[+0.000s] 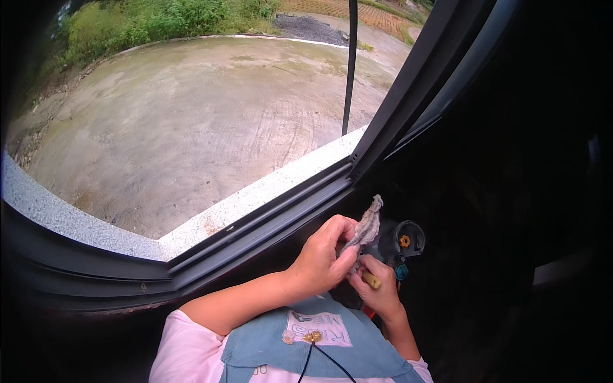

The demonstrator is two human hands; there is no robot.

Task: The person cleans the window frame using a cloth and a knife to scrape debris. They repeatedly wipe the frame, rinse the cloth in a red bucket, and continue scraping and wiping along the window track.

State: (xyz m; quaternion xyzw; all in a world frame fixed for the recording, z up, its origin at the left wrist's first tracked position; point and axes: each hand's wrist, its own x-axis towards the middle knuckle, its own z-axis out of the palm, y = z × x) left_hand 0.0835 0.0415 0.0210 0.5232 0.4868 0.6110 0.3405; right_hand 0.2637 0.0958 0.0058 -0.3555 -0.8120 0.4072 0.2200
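Observation:
My left hand [328,256] pinches a crumpled greyish cloth [368,227], whose tip sticks up above the fingers. Close beside it, my right hand [380,287] grips a tool by its yellowish handle [371,279]; the cloth covers the rest of the tool, so its kind cannot be told. The two hands almost meet in front of my chest, over a blue-green apron [282,352]. Just past my right hand stands a dark gas cylinder [411,239] with an orange valve knob [404,241] inside its collar and a teal fitting [401,272] near it.
A dark metal window frame [268,239] runs along my left side, with a pale speckled stone sill [263,191] outside it. Beyond lie a concrete yard [201,124] and green plants [143,24]. A thin dark upright bar [351,72] crosses the opening. The right side is very dark.

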